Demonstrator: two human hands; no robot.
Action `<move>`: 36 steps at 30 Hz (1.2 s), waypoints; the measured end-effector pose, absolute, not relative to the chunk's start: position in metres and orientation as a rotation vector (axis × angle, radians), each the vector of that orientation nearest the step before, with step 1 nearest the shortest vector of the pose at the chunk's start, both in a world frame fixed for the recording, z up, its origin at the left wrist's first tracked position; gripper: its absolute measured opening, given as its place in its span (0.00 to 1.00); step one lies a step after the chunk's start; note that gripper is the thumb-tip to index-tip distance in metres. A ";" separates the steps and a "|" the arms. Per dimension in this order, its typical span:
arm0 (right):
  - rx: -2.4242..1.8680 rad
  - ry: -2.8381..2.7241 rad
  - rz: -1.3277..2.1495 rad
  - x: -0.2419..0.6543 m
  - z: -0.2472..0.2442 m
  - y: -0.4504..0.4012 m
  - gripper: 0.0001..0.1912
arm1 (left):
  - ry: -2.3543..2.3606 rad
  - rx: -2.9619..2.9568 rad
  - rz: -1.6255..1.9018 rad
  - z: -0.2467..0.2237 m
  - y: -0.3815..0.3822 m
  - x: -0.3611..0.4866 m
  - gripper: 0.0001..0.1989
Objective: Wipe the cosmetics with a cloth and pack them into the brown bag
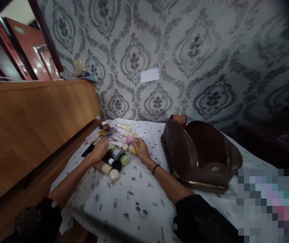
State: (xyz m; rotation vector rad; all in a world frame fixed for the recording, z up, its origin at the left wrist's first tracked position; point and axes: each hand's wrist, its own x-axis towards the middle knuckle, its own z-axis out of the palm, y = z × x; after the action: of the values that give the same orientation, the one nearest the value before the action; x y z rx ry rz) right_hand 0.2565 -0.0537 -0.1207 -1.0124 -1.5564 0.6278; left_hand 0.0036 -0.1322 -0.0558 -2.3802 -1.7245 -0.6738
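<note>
A loose pile of toiletries and cosmetics lies on a white patterned cloth (134, 189). At the pile's left side my left hand (99, 151) is closed, with a white strip showing by its fingertips; what it grips is unclear. My right hand (142, 149) is at the opposite side, its thumb and fingers apart beside a yellow item (134, 150) and a pink-lidded jar (130, 139). Between the hands are a grey-green jar (117, 153), a light green-lidded jar (125, 160), a black-lidded container (116, 165) and a beige bottle (106, 167) with a round cream cap.
A brown leather bag (177, 148) stands gaping on the cloth at the right. Along the left runs a wooden panel (38, 118). Behind is a patterned wall (156, 44). Tubes (125, 128) and a brush (128, 135) lie at the pile's far side.
</note>
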 end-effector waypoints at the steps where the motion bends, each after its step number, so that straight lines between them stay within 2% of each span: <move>1: -1.009 -1.572 0.619 0.257 -0.120 -0.053 0.19 | -1.738 -2.346 -0.686 -0.056 -0.136 -0.003 0.15; 5: -1.001 -1.617 0.600 0.257 -0.122 -0.049 0.20 | -1.812 -2.249 -0.684 -0.054 -0.124 -0.025 0.14; 15: -1.007 -1.738 0.585 0.263 -0.130 -0.045 0.22 | -1.925 -2.308 -0.568 -0.034 -0.021 -0.040 0.14; 21: -0.985 -1.789 0.595 0.267 -0.128 -0.048 0.23 | -2.008 -2.268 -0.451 -0.031 -0.018 -0.054 0.09; 25: -0.955 -1.805 0.604 0.266 -0.128 -0.049 0.25 | -2.070 -2.178 -0.453 -0.025 -0.016 -0.058 0.11; 31: -0.843 -1.835 0.662 0.265 -0.128 -0.050 0.26 | -1.947 -2.223 -0.520 -0.019 0.013 -0.031 0.13; 36: -0.828 -1.845 0.688 0.266 -0.127 -0.050 0.26 | -1.706 -2.472 -0.420 -0.035 0.036 0.024 0.12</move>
State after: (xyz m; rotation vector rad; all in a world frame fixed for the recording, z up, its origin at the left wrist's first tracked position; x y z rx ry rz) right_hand 0.2662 -0.0503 -0.1266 -0.8277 -1.8452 0.6884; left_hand 0.0238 0.0356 -0.0347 -2.4721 -1.7063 -0.4198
